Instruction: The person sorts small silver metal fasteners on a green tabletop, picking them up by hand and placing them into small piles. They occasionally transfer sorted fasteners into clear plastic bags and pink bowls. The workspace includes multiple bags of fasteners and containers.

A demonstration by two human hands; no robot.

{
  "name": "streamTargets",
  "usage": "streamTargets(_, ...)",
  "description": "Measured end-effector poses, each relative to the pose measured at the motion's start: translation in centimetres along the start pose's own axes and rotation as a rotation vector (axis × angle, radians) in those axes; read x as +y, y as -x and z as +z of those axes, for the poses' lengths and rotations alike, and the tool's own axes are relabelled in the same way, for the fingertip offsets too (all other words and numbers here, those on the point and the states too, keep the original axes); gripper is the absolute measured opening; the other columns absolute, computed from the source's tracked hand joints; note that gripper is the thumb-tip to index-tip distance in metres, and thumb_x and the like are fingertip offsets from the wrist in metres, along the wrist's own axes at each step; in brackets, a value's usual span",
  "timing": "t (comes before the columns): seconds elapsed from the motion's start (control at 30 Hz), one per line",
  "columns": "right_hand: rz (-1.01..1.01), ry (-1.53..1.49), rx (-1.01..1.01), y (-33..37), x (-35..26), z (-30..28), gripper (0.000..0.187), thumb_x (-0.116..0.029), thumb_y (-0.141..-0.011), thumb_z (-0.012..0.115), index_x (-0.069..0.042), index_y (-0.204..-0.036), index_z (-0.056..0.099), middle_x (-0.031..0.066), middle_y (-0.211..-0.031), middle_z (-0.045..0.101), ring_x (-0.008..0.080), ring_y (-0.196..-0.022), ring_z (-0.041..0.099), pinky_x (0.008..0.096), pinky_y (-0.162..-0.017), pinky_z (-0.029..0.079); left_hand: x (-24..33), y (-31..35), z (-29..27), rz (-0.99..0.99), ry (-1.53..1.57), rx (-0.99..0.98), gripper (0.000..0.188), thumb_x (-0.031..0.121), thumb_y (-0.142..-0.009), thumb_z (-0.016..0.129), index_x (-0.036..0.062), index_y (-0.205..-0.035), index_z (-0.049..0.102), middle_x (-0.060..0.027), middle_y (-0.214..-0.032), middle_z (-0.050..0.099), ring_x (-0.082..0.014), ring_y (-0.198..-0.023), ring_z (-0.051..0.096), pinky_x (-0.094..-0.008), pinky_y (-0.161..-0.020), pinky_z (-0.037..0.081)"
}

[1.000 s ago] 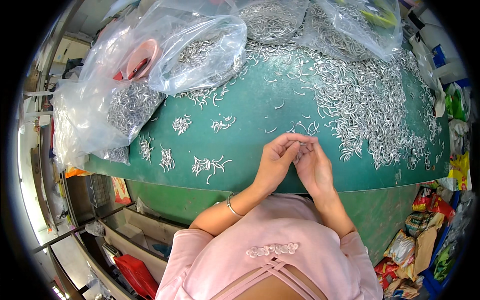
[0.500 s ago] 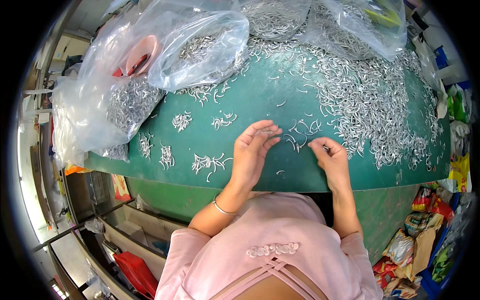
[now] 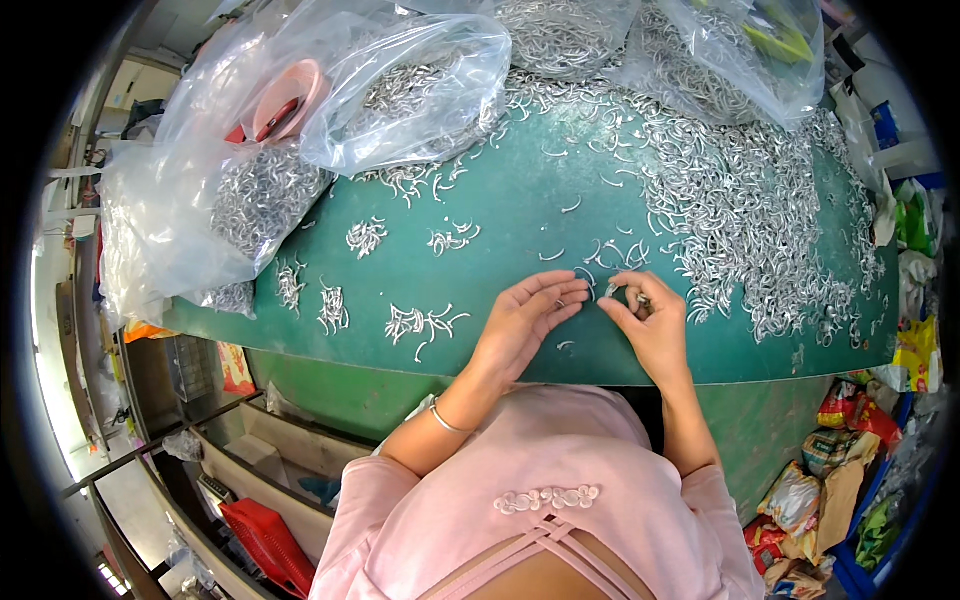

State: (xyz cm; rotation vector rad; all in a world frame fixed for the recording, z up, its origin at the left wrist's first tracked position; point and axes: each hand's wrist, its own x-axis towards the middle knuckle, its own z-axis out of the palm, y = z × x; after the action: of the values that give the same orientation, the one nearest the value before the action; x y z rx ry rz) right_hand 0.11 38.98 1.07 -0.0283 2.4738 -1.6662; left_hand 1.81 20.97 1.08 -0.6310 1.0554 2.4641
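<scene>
Over the green surface (image 3: 500,225), the right hand (image 3: 657,325) holds small curved metal pieces (image 3: 643,299) in bent fingers (image 3: 619,313) — the left hand (image 3: 522,325) curls loosely nearby, its hold unclear. A heap (image 3: 760,230) lies right, clusters (image 3: 333,310) left.

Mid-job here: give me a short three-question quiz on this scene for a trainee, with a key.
1. True or false: a large heap of curved silvery metal pieces lies on the broad green tabletop.
2. Which wrist wears the narrow silvery metal bangle: A) left, B) right?
3. Fill in: of the two hands, the one nearer that heap is the ____.

Key: 1. true; 2. A; 3. right hand.
</scene>
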Motion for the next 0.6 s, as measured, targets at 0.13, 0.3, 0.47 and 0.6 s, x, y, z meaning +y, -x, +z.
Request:
streamTargets(0.13,-0.084,-0.071,-0.118,0.3,-1.5,0.3,0.022,-0.005,-0.074,0.076,-0.004,-0.095,0.068,0.0014,-0.066,0.042,0.0111,-0.055,0.039,0.0275,-0.049,0.034,-0.7,-0.2,-0.5,-0.126,0.094,-0.114,0.032,0.014,-0.098,0.048,-0.0079,-0.121,0.054,-0.0138,-0.108,0.063,-0.0162,-0.090,0.059,-0.0312,-0.083,0.050)
streamTargets(0.3,-0.232,0.433,0.154,-2.1,0.4,0.6,0.017,-0.008,-0.076,0.074,-0.007,-0.091,0.068,0.0062,-0.069,0.049,0.0185,-0.056,0.050,0.0329,-0.050,0.039,-1.2,-0.5,-1.8,-0.119,0.026,-0.195,0.032,0.009,-0.097,0.047,-0.0091,-0.123,0.051,-0.0141,-0.109,0.063,-0.0162,-0.093,0.060,-0.0294,-0.084,0.051)
streamTargets(0.47,-0.296,0.358,0.133,-2.6,0.8,1.1,0.009,-0.008,-0.077,0.073,-0.006,-0.082,0.067,0.0050,-0.066,0.048,0.0176,-0.054,0.048,0.0318,-0.049,0.037,-0.5,0.1,-0.7,-0.072,-0.040,-0.114,0.036,0.006,-0.097,0.045,-0.0113,-0.128,0.046,-0.0213,-0.121,0.058,-0.0248,-0.110,0.058,-0.0341,-0.097,0.048)
streamTargets(0.6,0.090,-0.195,-0.108,-1.5,-0.1,-0.5,0.004,-0.005,-0.080,0.071,-0.004,-0.082,0.067,-0.0005,-0.067,0.049,0.0081,-0.055,0.042,0.0250,-0.049,0.031,0.4,0.2,0.1,-0.113,0.102,-0.092,0.041,0.011,-0.099,0.042,-0.0128,-0.131,0.042,-0.0250,-0.129,0.051,-0.0304,-0.118,0.054,-0.0395,-0.104,0.043)
